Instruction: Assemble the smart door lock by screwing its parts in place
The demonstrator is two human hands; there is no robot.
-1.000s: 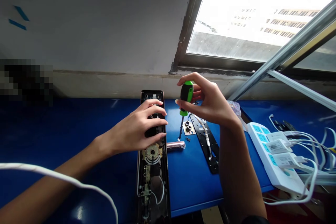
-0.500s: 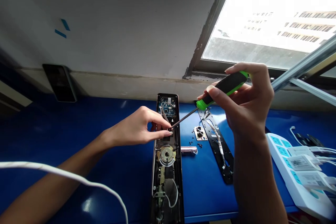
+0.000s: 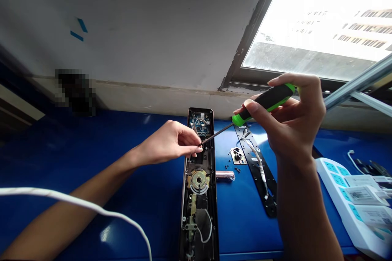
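My right hand (image 3: 294, 118) grips a green and black screwdriver (image 3: 263, 102), its shaft slanting down to the left. The tip meets the fingertips of my left hand (image 3: 171, 140), which are pinched together over the upper half of an open door lock body (image 3: 200, 204). Whatever else sits in that pinch is too small to make out. Inside the long dark housing are a blue circuit board (image 3: 203, 128) at the top, a round metal hub (image 3: 199, 179) in the middle, and a white wire loop (image 3: 210, 232) lower down.
Right of the lock lie a small metal plate with a cylinder (image 3: 238, 155), loose black screws (image 3: 237, 169), a shiny handle (image 3: 225, 175) and a long black back plate (image 3: 259, 175). A white power strip (image 3: 339, 195) stands far right. A white cable (image 3: 92, 206) crosses the left foreground.
The view has shifted slightly, so most things appear a little further right. My left fingertips and the screwdriver tip stay together over the lock, with the grip of both hands much the same.
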